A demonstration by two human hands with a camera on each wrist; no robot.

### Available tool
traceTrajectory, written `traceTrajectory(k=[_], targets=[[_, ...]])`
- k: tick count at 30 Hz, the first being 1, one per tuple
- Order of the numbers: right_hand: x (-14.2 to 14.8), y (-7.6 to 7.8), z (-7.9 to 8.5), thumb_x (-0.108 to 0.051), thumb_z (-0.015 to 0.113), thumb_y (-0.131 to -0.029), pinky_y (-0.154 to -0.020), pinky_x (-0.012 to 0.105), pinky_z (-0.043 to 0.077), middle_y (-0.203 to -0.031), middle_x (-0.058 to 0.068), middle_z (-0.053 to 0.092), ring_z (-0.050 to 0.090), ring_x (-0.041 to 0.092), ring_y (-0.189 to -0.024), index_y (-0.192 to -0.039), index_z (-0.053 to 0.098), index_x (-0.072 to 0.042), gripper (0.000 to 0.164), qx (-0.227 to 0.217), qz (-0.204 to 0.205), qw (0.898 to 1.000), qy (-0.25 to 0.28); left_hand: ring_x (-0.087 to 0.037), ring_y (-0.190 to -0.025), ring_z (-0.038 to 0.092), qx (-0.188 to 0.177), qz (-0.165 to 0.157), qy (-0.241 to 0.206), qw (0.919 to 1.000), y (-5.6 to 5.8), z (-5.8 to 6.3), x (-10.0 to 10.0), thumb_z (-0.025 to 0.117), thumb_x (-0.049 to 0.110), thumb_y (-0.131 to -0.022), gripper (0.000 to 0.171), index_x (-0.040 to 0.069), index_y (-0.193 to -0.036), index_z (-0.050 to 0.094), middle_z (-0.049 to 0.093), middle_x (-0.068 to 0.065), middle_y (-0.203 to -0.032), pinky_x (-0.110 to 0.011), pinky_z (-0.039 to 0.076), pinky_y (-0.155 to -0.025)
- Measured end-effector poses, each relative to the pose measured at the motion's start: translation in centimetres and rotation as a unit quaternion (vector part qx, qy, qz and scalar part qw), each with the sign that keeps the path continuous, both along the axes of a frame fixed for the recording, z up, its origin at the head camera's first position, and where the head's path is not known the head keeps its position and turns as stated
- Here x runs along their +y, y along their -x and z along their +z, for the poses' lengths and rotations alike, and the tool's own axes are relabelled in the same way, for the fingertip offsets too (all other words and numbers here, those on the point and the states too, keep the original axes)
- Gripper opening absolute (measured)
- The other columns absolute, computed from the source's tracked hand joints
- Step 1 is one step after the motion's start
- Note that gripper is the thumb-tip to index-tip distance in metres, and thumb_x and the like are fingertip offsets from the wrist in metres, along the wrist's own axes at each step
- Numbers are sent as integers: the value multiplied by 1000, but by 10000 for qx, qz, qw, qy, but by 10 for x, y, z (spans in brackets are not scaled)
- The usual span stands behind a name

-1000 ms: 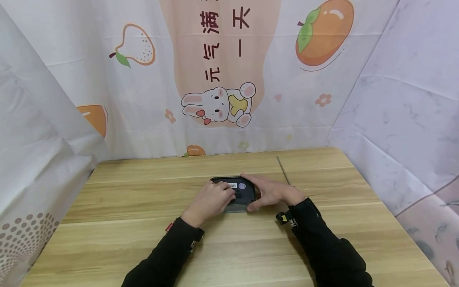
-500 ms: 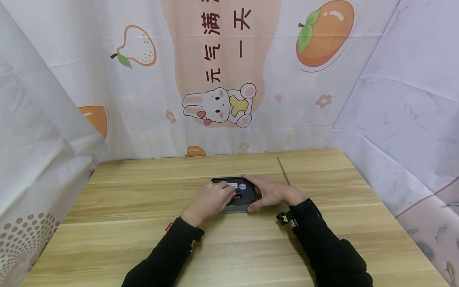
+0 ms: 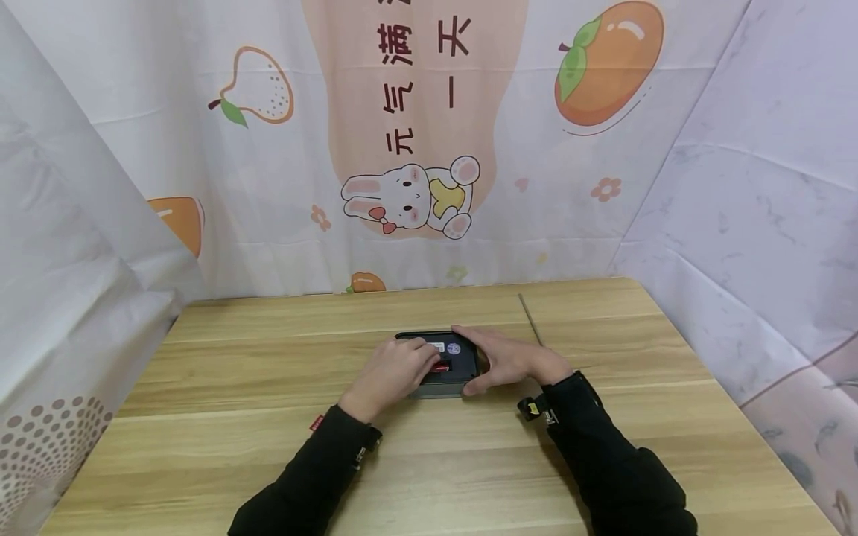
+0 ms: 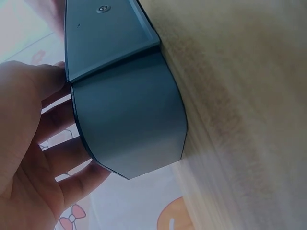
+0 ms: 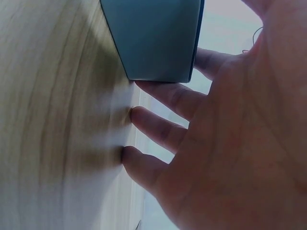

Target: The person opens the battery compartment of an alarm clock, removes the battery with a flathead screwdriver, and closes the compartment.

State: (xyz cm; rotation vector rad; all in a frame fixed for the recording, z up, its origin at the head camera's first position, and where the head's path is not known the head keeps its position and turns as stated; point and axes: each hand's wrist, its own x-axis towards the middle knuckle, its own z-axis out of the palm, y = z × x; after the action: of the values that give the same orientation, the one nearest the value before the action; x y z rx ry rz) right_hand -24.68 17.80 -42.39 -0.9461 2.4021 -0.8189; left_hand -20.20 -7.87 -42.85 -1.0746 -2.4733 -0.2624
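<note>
A grey-cased device [image 3: 465, 362] lies on the table with its black underside up, bearing a white label and a round sticker. Red shows in a recess that looks like a battery compartment [image 3: 440, 367]. Over the left part of this underside is my left hand [image 3: 395, 376], its bent fingertips at the recess. What those fingertips may pinch is hidden. My right hand [image 3: 508, 359] grips the device's right end, thumb at the near edge and forefinger at the far edge. The left wrist view shows the smooth grey casing [image 4: 129, 115] beside my left fingers.
Behind my right hand a thin grey rod [image 3: 529, 318] lies on the wooden table [image 3: 268, 387]. A printed curtain [image 3: 268, 179] hangs along the back edge. Pale cloth stands at both sides.
Red has come into view in the recess under my left fingertips, where the underside looked dark before. The left hand has barely shifted; the right keeps its grip.
</note>
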Motion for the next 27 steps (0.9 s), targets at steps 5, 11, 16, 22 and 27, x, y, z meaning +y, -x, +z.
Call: traceTrajectory(k=[5,11,16,22,27], targets=[[0,0,0,-44,85,-81,-113,58,27,-159,19,30,32,36,-143,-163,16,-8,113,25,23,10000,26,-19,-83,72,8,-25,-67,10000,1,-2,0,64,20,-102,14,11,-106,74,73,-4,-94,-36,58,-75],[0,0,0,-45,85,-80,-113,58,27,-159,18,31,33,35,-142,-163,16,-10,114,9,-13,10000,4,-21,-84,71,64,-28,-120,9999,3,-3,0,64,20,-102,15,10,-106,75,74,-4,-95,-36,57,-78],[1,1,0,-45,85,-81,-113,58,28,-160,18,30,32,36,-143,-163,15,-10,113,-6,7,10000,8,-22,-87,70,-7,-62,-172,9998,5,-5,-2,64,20,-102,15,11,-106,76,75,-4,-98,-36,57,-81],[1,1,-1,-44,85,-82,-113,58,27,-160,19,29,30,37,-145,-163,15,-9,113,-44,22,10000,49,-20,-91,70,-92,-139,-188,9997,7,-5,-5,65,21,-102,17,11,-108,76,75,-4,-101,-35,56,-85],[1,0,0,-44,85,-81,-114,59,26,-161,18,29,29,37,-145,-163,16,-9,113,-65,-21,10000,59,-18,-92,70,-242,-129,-158,9995,7,-4,-8,65,20,-101,16,11,-109,76,74,-3,-101,-34,55,-87]])
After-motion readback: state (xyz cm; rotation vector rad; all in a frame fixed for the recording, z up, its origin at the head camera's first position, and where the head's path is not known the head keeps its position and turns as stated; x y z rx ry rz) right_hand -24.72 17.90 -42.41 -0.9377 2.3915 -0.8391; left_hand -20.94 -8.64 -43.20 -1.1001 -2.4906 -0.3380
